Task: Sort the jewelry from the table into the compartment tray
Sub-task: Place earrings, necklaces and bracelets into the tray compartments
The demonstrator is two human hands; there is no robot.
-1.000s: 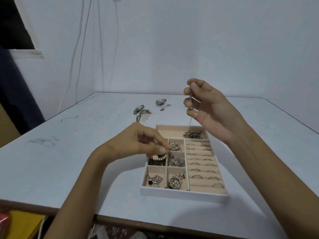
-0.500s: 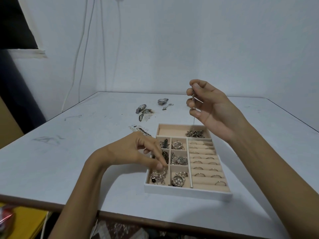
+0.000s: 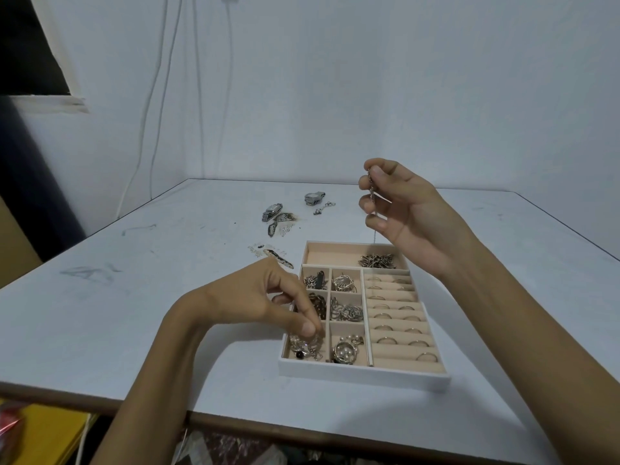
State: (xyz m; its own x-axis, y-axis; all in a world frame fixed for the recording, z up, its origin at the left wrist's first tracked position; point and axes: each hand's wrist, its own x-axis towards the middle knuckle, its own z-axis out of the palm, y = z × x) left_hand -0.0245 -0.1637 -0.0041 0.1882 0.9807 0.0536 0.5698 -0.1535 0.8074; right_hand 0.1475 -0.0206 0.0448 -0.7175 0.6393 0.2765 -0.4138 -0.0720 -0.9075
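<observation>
Centre of frame: compartment tray (image 3: 364,373) sits on a white table (image 3: 161,307), near the front edge.

- Left hand (image 3: 261,297), lower centre, reaches in over the tray's left side. Fingers are curled, and thumb and forefinger pinch the top of a glittering piece (image 3: 303,344) that lies in the bottom-left compartment. The hand covers the tray's left wall and part of the middle-left compartment.
- Right hand (image 3: 406,209), upper centre-right, is raised above the tray's top edge. Its fingers are curled and grip a thin chain (image 3: 371,193). The chain hangs straight down to a chain heap (image 3: 377,260) in the long top compartment. The wrist hides the tray's top-right corner.
- Right column of the tray: padded slots holding rings (image 3: 397,317). The small squares at the middle hold tangled metal pieces, too small to sort out.

Above the tray, loose on the table: two watches (image 3: 314,198) (image 3: 272,209), small pendants between them and a patterned earring (image 3: 281,258) just beside the tray's top-left corner.

Upper left: cables (image 3: 152,135) run down the wall. Bottom left, under the table: something yellow (image 3: 43,431).
</observation>
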